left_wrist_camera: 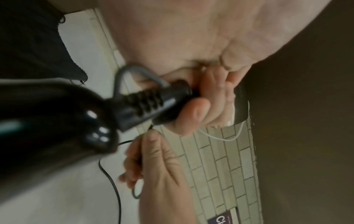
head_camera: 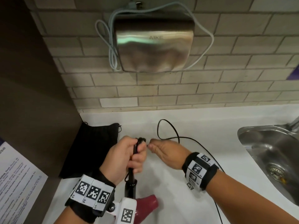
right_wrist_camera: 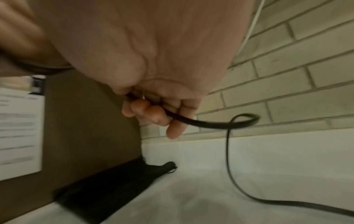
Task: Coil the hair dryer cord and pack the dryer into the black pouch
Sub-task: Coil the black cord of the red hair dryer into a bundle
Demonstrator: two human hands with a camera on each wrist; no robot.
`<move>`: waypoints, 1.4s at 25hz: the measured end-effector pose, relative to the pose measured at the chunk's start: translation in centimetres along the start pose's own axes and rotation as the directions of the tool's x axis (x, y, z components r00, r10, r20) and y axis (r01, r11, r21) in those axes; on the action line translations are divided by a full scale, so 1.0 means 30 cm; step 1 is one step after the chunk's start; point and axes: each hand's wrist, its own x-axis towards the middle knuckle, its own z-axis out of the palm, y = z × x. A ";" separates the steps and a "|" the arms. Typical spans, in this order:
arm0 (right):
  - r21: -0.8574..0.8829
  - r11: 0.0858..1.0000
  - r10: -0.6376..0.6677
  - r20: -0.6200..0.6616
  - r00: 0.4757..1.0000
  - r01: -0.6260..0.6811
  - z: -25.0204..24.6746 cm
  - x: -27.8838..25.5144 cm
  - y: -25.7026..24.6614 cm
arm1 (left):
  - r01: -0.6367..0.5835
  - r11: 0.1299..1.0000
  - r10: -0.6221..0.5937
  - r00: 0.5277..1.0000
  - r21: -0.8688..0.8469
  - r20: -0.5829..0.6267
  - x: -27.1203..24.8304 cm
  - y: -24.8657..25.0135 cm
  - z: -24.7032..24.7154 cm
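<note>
The hair dryer has a maroon body (head_camera: 146, 206) and a black handle (head_camera: 130, 185); it hangs low between my wrists. My left hand (head_camera: 129, 156) grips the black cord just past the handle's ribbed end (left_wrist_camera: 145, 104), with a small bunch of cord (head_camera: 141, 140) showing above the fist. Close to its right, my right hand (head_camera: 161, 151) holds the same cord, fingers (right_wrist_camera: 153, 112) curled round it. From there the cord (head_camera: 168, 126) loops over the white counter and trails right. The black pouch (head_camera: 90, 146) lies flat on the counter, left of my left hand.
A steel sink (head_camera: 271, 152) is set into the counter (head_camera: 210, 120) on the right. A metal hand dryer (head_camera: 155, 44) with grey cables hangs on the brick wall ahead. A brown side panel (head_camera: 32, 94) with a printed notice (head_camera: 16, 180) borders the left.
</note>
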 end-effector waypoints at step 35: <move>-0.088 0.996 -0.009 0.149 0.989 0.023 -0.030 -0.093 -0.170 | -0.323 0.946 0.318 0.921 0.013 -0.224 0.064 -0.003 0.028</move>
